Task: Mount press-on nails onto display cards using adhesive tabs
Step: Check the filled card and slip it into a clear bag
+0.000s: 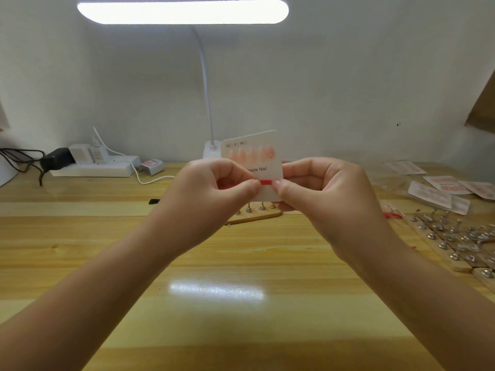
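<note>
I hold a white display card (254, 156) upright above the wooden table (214, 263), at the centre of the view. A row of several pale orange press-on nails (251, 152) sits across its upper part, above printed text. A red adhesive strip (266, 182) runs along the card's lower part. My left hand (214, 188) pinches the card's lower left at the strip, thumb against forefinger. My right hand (318, 188) grips the card's right edge, its thumb tip beside the red strip. The card's bottom edge is hidden behind my fingers.
A wooden nail stand (254, 214) with metal pegs lies just behind my hands. More peg stands (455, 239) and finished cards in clear sleeves (439, 194) lie at the right. A white desk lamp (211, 148), power strip (93, 167) and cables stand at the back left.
</note>
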`<state>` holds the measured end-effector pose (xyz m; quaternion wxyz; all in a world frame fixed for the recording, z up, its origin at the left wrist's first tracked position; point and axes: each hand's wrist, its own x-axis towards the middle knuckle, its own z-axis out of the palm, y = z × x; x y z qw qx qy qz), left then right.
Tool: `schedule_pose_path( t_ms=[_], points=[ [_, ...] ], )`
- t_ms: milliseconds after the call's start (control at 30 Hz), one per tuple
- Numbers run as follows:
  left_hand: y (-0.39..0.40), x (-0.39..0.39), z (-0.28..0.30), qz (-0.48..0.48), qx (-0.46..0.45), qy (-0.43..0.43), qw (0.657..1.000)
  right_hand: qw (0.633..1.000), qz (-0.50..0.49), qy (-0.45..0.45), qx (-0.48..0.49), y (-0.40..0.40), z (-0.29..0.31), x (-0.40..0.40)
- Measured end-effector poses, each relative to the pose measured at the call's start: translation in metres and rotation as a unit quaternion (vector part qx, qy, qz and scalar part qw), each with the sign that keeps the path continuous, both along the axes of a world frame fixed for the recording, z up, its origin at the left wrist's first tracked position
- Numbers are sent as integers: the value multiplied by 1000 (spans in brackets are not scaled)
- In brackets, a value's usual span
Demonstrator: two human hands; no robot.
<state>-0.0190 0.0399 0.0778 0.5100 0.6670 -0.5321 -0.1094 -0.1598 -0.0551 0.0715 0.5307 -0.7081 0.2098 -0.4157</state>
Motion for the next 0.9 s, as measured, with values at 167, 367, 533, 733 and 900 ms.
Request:
schedule_pose_path(
  t_ms=[167, 367, 533, 733, 900],
  points=[
    [2, -4, 2, 15, 4, 11, 1000, 1000, -10, -15, -20, -1, -1, 1],
    [3, -4, 3, 61, -6, -18, 998, 999, -13, -20, -32, -2, -2, 1],
    [2, 6, 8, 59, 4, 45, 997, 999, -22, -36, -18, -7, 1, -2],
    [0, 7, 9, 41, -3, 100, 994, 998, -8, -54, 31, -10, 4, -2],
    [1, 10, 10, 48, -29, 62, 997, 998, -11, -59, 33, -12, 5, -2]
  ],
)
